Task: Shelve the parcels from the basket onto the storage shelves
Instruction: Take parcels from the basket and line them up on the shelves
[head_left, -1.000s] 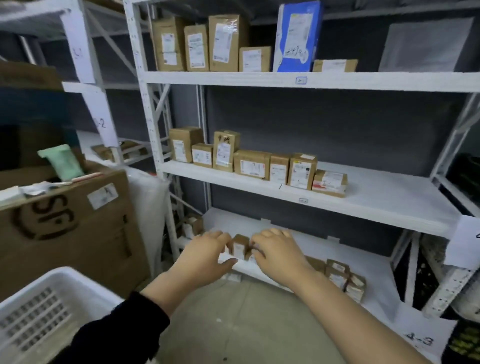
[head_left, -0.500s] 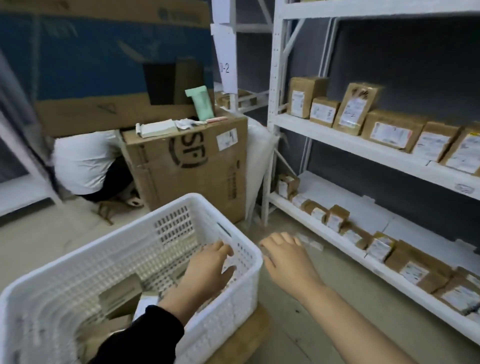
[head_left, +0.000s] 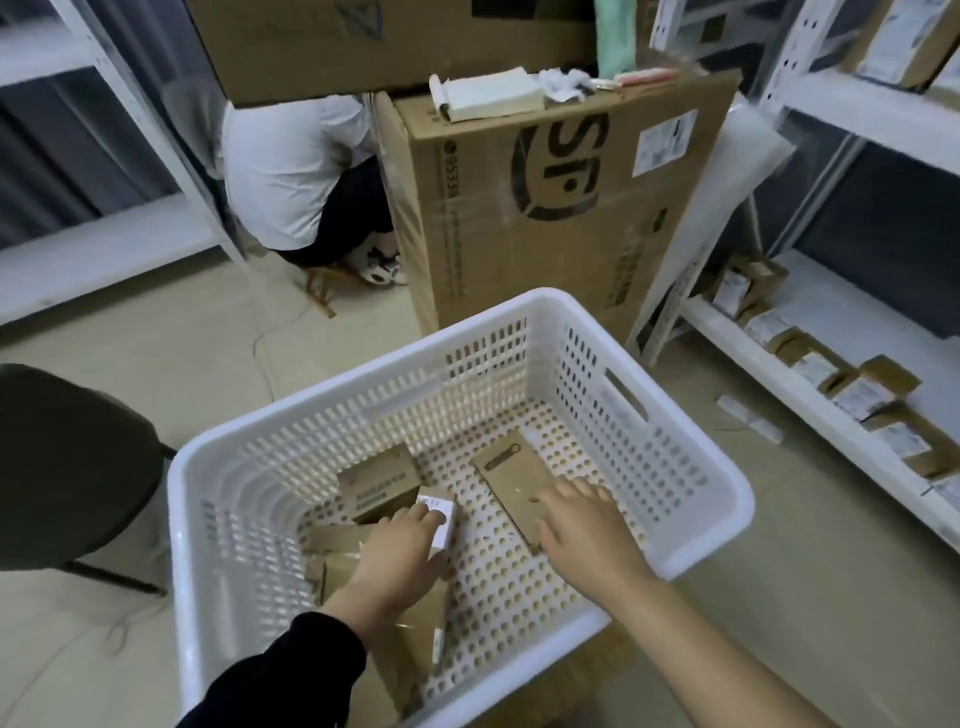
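Observation:
A white perforated basket (head_left: 234, 545) stands on the floor in front of me, with several brown parcels inside. My left hand (head_left: 400, 551) reaches into it, fingers curled over a small white-labelled parcel (head_left: 442, 525). A brown box (head_left: 379, 483) lies just behind that parcel, and more brown parcels (head_left: 415, 623) lie under my left wrist. My right hand (head_left: 582, 525) rests with spread fingers on a flat brown parcel (head_left: 509, 473) near the basket's right side. To the right, the lowest storage shelf (head_left: 779, 374) holds a row of small parcels (head_left: 862, 395).
A big SF cardboard box (head_left: 545, 208) stands right behind the basket. A person in a white shirt (head_left: 291, 171) crouches at its left. A dark seat (head_left: 67, 457) is at my left, with white shelving (head_left: 78, 249) beyond. Paper scraps (head_left: 748, 418) lie on the floor.
I turned from the bottom shelf toward the basket. Both hands left the shelf, moved down into the basket and now lie on parcels there.

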